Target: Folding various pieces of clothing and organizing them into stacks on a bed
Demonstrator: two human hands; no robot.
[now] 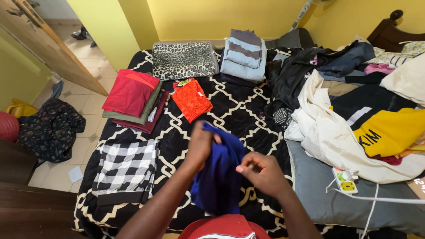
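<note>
A dark blue garment (pixel 220 177) hangs between my hands above the black and white patterned bedspread (pixel 239 108). My left hand (pixel 200 145) grips its upper edge, lifted near the bed's middle. Just to the right and slightly lower, my right hand (pixel 261 171) pinches the cloth's right side with fingers closed. The garment's lower part droops toward me. Beyond my hands lies a folded orange garment (pixel 191 100).
Folded stacks sit on the bed: red on olive (pixel 131 94), checked black and white (pixel 126 170), leopard print (pixel 183 59), grey-blue striped (pixel 244 53). A heap of unfolded clothes (pixel 349 102) fills the right side. A power strip (pixel 345 181) lies on a grey sheet. An open door (pixel 48 44) stands left.
</note>
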